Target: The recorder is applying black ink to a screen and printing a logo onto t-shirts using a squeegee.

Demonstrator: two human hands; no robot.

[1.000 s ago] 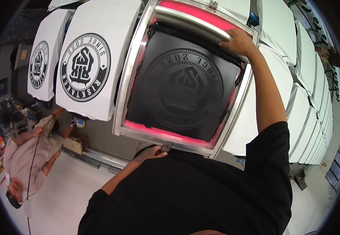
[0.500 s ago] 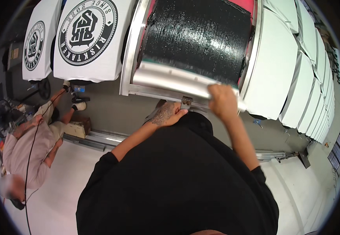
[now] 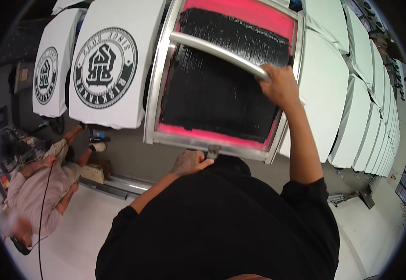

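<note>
head view — squeegee [image 3: 217,50] partly hidden, frame [image 3: 179,140] cropped.

The light is rather bright. The black ink [image 3: 240,42] gives white glare. Toward dark corners, straight lines are bending.

Toward ten o'clock, two white cloths [image 3: 123,16] bear round, lettered black emblems [image 3: 104,67], the nearer showing digits too.

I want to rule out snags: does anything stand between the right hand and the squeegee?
Nothing visible does: the right hand is closed on the squeegee near its right end, above the black ink.
</note>
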